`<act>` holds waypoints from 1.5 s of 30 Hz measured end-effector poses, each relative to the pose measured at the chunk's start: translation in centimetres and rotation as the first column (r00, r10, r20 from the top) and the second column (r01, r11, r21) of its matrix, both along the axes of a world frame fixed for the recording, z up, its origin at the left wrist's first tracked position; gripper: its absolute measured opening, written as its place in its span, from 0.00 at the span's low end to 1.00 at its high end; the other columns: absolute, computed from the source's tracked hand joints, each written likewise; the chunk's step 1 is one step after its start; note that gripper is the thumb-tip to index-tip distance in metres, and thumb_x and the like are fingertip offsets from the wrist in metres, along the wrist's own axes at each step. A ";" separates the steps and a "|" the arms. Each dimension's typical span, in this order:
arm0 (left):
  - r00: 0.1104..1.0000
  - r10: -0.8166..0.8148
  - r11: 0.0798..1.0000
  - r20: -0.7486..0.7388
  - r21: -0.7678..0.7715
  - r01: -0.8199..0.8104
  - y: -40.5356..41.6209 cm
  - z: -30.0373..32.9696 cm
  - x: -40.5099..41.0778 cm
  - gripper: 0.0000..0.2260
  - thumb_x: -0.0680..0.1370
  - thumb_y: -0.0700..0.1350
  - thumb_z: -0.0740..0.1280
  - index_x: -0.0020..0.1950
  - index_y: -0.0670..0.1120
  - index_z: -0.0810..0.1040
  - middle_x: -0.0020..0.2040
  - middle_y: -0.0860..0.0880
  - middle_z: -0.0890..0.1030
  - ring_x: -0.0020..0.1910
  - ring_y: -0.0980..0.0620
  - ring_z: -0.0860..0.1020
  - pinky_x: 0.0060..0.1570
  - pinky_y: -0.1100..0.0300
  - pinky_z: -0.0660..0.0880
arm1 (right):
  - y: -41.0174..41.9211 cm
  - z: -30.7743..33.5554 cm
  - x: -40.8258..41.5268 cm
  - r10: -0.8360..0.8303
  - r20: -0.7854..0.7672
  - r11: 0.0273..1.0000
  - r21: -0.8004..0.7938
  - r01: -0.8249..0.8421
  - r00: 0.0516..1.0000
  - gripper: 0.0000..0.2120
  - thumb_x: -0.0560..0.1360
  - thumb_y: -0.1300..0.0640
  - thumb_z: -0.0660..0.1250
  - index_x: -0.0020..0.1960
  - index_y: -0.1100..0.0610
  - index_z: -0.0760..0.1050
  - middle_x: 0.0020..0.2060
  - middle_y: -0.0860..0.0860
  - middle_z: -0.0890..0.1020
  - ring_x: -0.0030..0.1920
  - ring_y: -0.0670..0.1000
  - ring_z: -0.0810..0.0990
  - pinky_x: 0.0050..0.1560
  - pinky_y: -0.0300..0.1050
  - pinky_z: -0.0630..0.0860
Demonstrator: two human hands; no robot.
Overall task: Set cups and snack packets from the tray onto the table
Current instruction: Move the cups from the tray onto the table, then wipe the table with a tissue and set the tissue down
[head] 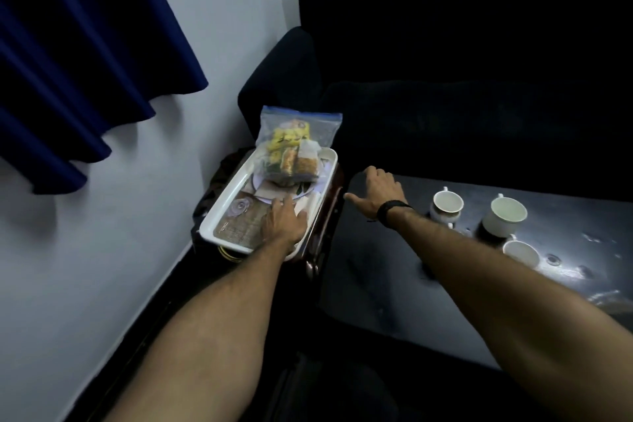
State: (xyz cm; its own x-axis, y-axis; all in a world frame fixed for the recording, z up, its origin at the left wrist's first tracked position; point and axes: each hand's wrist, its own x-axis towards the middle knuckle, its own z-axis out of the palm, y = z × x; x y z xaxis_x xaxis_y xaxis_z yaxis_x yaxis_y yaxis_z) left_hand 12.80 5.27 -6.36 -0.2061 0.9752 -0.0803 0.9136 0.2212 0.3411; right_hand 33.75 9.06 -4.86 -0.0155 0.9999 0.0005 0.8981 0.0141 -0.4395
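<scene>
Three cups (447,204) already stand on the dark table (394,284); the snack bag (293,154) remains on the tray (222,212). Left hand (282,221) lies flat in the tray, right hand (375,193) hovers spread, both holding nothing. Next, I'd judge: grip the bag.
</scene>
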 end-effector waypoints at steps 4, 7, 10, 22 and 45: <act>0.993 0.120 0.991 -0.014 -0.057 -0.121 -0.3 -1.4 -2.3 0.22 0.79 0.55 0.61 0.67 0.43 0.74 0.67 0.40 0.73 0.66 0.39 0.72 0.61 0.47 0.71 | 0.0 -0.6 -4.2 0.086 0.010 0.993 -0.078 -0.085 0.996 0.31 0.69 0.36 0.68 0.62 0.56 0.69 0.59 0.57 0.76 0.59 0.60 0.74 0.58 0.57 0.73; 0.984 0.177 0.976 0.021 -0.130 -0.173 -0.1 -1.7 -2.4 0.23 0.73 0.58 0.67 0.61 0.44 0.79 0.63 0.43 0.77 0.64 0.41 0.75 0.59 0.49 0.74 | -0.4 -1.1 -7.0 0.135 0.002 0.985 -0.111 -0.134 0.991 0.30 0.69 0.35 0.68 0.61 0.56 0.71 0.57 0.57 0.78 0.57 0.60 0.76 0.56 0.56 0.75; 0.972 0.233 0.958 0.043 -0.181 -0.222 0.1 -1.6 -1.9 0.25 0.69 0.58 0.71 0.60 0.44 0.79 0.62 0.43 0.79 0.62 0.41 0.77 0.57 0.51 0.76 | -0.9 -1.7 -8.8 0.161 0.006 0.975 -0.153 -0.158 0.987 0.29 0.70 0.36 0.68 0.59 0.57 0.72 0.57 0.56 0.79 0.56 0.60 0.78 0.56 0.56 0.75; 0.660 0.344 0.934 0.668 -0.174 -0.311 1.0 0.5 0.3 0.12 0.74 0.45 0.70 0.54 0.39 0.81 0.54 0.38 0.83 0.54 0.41 0.81 0.56 0.47 0.79 | -1.2 -0.7 -8.1 -0.219 -0.417 0.917 -0.398 0.040 0.882 0.13 0.72 0.53 0.69 0.52 0.60 0.81 0.49 0.55 0.81 0.47 0.54 0.79 0.44 0.42 0.74; 0.843 -0.158 0.969 0.514 -0.083 0.232 -2.8 7.1 27.9 0.08 0.74 0.51 0.72 0.46 0.48 0.78 0.54 0.45 0.83 0.55 0.48 0.80 0.52 0.61 0.74 | -8.2 7.4 26.4 -0.543 -0.779 0.826 -0.428 0.367 0.312 0.24 0.68 0.74 0.71 0.62 0.60 0.76 0.52 0.57 0.79 0.49 0.57 0.80 0.35 0.46 0.79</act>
